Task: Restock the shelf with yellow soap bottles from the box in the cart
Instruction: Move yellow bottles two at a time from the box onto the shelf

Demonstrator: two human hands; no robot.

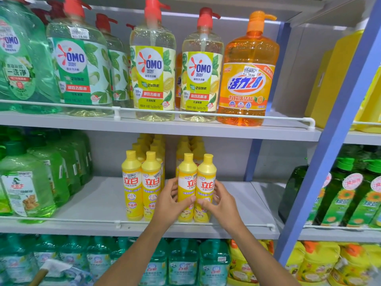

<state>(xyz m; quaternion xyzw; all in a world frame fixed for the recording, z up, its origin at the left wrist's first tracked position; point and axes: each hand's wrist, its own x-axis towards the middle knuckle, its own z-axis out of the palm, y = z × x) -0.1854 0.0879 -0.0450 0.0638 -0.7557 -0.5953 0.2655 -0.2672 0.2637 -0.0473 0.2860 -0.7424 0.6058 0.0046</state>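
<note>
Two yellow soap bottles stand side by side at the front of the middle shelf (99, 203). My left hand (172, 200) grips the left bottle (186, 176) and my right hand (219, 200) grips the right bottle (206, 176). Both bottles are upright with their bases on the shelf board. To their left stands another front pair of yellow soap bottles (141, 182), with several more rows behind both pairs. The box and cart are out of view.
Green jugs (26, 186) fill the middle shelf's left end; bare board lies right of the yellow bottles. A white rail (123, 223) runs along the shelf front. Tall pump bottles (153, 65) stand above, teal bottles (183, 263) below. A blue upright (321, 162) bounds the bay.
</note>
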